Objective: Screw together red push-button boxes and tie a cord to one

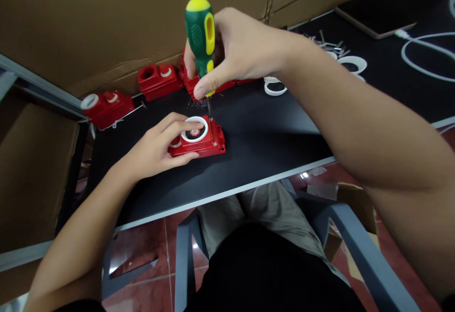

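Note:
On the black table a red plastic housing point(199, 149) lies flat, with a white ring point(204, 135) around a dark round face on its top. My left hand point(170, 140) grips the housing from its left end, the index finger on the ring and the thumb along the near side. A green and yellow screwdriver point(199, 32) stands upright in my right hand point(234, 49), held by the fingers and thumb around its lower handle. Its tip meets a screw point(211, 119) at the housing's far right corner. Another screw point(215, 144) shows at the near right corner.
More red housings point(159, 82) line the cardboard wall point(124, 13) at the back; another housing point(108, 108) sits at the left. White rings point(275, 87) and small metal parts point(334, 46) lie at the right, before a tablet point(373, 13) with a white cable point(405, 49).

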`<state>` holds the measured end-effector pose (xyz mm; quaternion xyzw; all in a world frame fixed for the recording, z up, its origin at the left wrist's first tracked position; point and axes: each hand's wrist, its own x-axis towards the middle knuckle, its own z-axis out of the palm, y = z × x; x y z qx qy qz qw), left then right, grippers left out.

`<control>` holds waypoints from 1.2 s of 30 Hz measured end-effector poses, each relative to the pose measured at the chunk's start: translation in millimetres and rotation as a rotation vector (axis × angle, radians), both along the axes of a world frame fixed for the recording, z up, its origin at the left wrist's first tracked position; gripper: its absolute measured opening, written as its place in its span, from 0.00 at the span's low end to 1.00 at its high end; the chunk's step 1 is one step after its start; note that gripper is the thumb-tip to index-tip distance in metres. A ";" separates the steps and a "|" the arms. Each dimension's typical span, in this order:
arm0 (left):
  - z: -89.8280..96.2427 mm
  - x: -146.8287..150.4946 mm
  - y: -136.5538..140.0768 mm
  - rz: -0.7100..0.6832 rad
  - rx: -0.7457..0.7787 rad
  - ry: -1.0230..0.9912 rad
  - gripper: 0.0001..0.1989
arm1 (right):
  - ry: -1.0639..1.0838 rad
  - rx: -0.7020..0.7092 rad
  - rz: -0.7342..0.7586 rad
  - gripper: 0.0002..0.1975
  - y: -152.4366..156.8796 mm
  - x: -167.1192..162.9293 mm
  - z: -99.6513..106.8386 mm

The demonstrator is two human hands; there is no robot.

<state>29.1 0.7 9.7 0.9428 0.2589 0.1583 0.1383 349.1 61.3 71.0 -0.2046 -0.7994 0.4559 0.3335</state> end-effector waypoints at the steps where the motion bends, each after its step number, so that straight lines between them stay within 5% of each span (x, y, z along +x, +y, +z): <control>1: 0.3 -0.1 -0.1 0.004 -0.005 0.003 0.28 | -0.005 0.003 -0.005 0.18 -0.7 -0.4 0.0; 5: 1.6 -0.4 -0.6 0.006 -0.016 -0.002 0.28 | -0.007 0.020 0.006 0.14 1.0 0.3 -1.4; 19: 0.3 -0.9 0.2 -0.004 -0.011 -0.008 0.28 | 0.035 -0.125 0.222 0.35 11.7 8.6 -2.5; 31: 1.3 -0.4 -0.8 0.018 -0.012 0.015 0.29 | 0.025 -0.043 0.148 0.18 8.8 13.1 -2.1; 36: 1.0 -0.8 -0.9 0.000 0.006 0.009 0.28 | -0.010 -0.021 0.102 0.19 6.3 11.1 -1.5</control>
